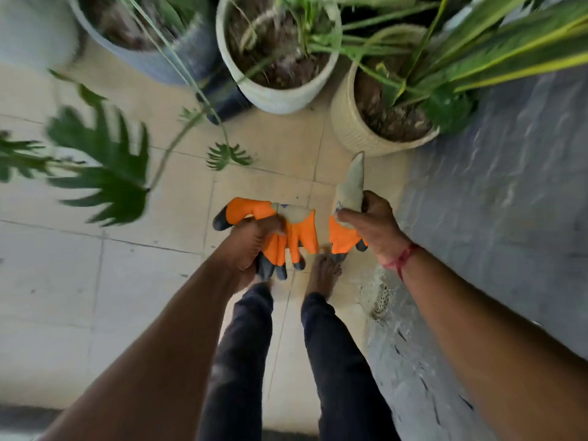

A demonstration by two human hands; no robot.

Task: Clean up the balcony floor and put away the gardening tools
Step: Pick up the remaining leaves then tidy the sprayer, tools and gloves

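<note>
I stand on the beige tiled balcony floor (152, 281) and hold a pair of orange gardening gloves with black fingertips. My left hand (251, 246) grips one orange glove (299, 230), whose fingers hang down. My right hand (374, 224) pinches the second glove (348, 198) by its pale knitted cuff, which points up and away from me. Both gloves are in the air above my bare feet (323, 275).
Several potted plants stand ahead: a grey pot (165, 58), a white pot (280, 93) and a cream ribbed pot (353, 132). Large green leaves (105, 173) reach in from the left. A grey stone wall (509, 202) runs along the right, with a floor drain (383, 297) at its base.
</note>
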